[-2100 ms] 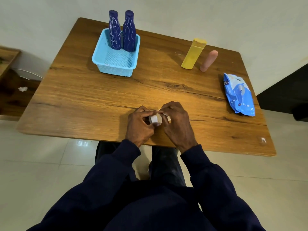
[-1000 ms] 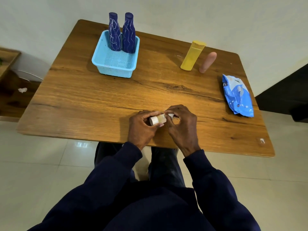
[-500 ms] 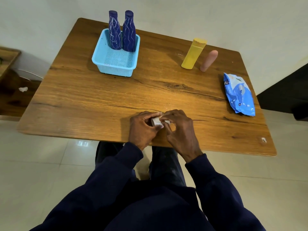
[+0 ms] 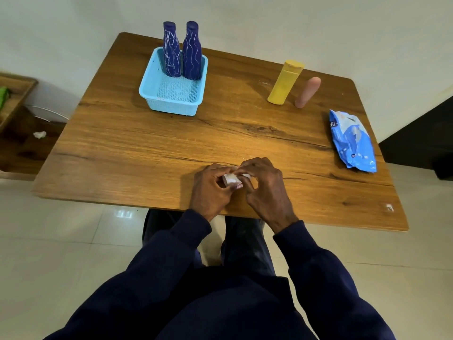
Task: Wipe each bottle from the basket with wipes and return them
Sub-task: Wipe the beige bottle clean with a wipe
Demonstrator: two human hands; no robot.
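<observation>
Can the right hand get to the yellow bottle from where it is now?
Probably yes: only bare table lies between the right hand and the yellow bottle. But its grip is taken, pinching a small white item with the left hand, so it must let go first.

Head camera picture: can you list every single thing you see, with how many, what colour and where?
table: 1, brown wood, middle
basket: 1, light blue, far left on table
blue bottles: 2, dark blue with pale squiggles, upright at basket's far end
yellow bottle: 1, yellow, far right on table
pink bottle: 1, pink, right beside the yellow one
wipes pack: 1, blue, right edge of table
small white thing: 1, white, between the hands, mostly hidden
white scrap: 1, white, low shelf at left
left hand: 1, near table edge, grips white thing
right hand: 1, pinches it too
</observation>
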